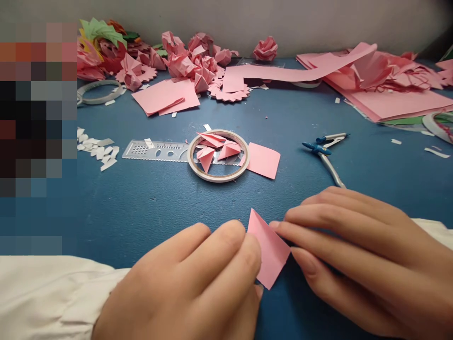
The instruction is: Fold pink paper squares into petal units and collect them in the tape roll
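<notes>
Left hand [191, 278] pinches pink paper [269, 252], right hand [364, 248] spread at its edge, room before tape ring [218, 179].

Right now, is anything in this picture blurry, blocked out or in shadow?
Head view: coarse pixel blocks hide the left edge above the left sleeve; head view: soft shadow darkens the table beneath the right hand; head view: the folded pink paper in the left hand looks fairly sharp.
</notes>
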A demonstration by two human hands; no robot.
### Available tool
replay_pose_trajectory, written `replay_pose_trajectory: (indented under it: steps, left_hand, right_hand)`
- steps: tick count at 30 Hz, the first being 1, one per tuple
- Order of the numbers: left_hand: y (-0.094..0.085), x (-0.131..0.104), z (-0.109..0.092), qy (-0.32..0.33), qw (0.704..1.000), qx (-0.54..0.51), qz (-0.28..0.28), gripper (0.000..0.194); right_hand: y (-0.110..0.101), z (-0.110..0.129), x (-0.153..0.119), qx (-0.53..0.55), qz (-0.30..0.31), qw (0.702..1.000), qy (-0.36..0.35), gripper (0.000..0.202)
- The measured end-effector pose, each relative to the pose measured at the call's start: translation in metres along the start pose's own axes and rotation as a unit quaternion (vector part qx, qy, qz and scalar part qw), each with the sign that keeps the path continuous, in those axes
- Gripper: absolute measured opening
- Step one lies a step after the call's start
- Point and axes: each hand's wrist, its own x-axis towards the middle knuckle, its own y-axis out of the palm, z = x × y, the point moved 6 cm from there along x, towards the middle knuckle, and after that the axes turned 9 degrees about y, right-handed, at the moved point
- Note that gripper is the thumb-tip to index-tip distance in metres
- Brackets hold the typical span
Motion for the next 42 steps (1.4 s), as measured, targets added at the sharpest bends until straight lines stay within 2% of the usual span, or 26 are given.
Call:
replay_pose_trajectory:
  steps: [4, 6, 9, 14, 17, 20, 26, 31, 35, 39, 42]
  left_hand:
    - [-0.004, 0.001, 0.0, 0.03, 0.999, 0.035, 0.01, 0.022]
    - [-0.004, -0.001, 0.0, 0.032, 0.999, 0.033, 0.024, 0.026]
    - [-0.001, -0.003, 0.0, 0.035, 0.999, 0.026, 0.033, 0.031]
    - [-0.001, -0.001, -0.002, 0.041, 0.997, 0.059, 0.003, 0.02]
    - [-0.005, 0.003, -0.007, 0.072, 0.992, 0.099, -0.012, 0.028]
    - [-0.005, 0.007, -0.009, 0.094, 0.989, 0.112, 0.0, 0.028]
    - [-0.008, 0.009, -0.006, 0.094, 0.992, 0.085, -0.018, 0.03]
    - [-0.013, 0.002, -0.003, 0.078, 0.993, 0.089, -0.013, 0.038]
    - [-0.011, -0.007, -0.004, 0.093, 0.993, 0.076, 0.004, 0.049]
    - [-0.01, -0.011, 0.0, 0.069, 0.996, 0.059, -0.005, 0.048]
    - [-0.009, -0.009, 0.002, 0.071, 0.996, 0.056, 0.002, 0.049]
  right_hand:
    - [0.007, 0.001, 0.0, 0.008, 0.046, 0.999, -0.012, 0.02]
    - [0.012, 0.002, 0.0, 0.023, 0.078, 0.996, -0.019, 0.021]
    - [0.015, 0.001, 0.001, 0.035, 0.092, 0.995, -0.016, 0.021]
    - [0.016, 0.0, -0.001, 0.038, 0.093, 0.995, -0.01, 0.023]
    - [0.019, -0.001, -0.003, 0.05, 0.111, 0.992, -0.016, 0.028]
    - [0.021, -0.002, -0.002, 0.063, 0.131, 0.989, -0.025, 0.029]
    - [0.018, -0.006, -0.003, 0.049, 0.127, 0.991, -0.002, 0.034]
    - [0.013, -0.004, -0.003, 0.028, 0.123, 0.992, -0.015, 0.042]
    - [0.016, -0.001, 0.001, 0.023, 0.123, 0.992, -0.025, 0.04]
    - [0.019, -0.001, 0.004, 0.027, 0.115, 0.993, -0.027, 0.04]
    - [0.02, -0.005, 0.002, 0.05, 0.131, 0.99, -0.012, 0.034]
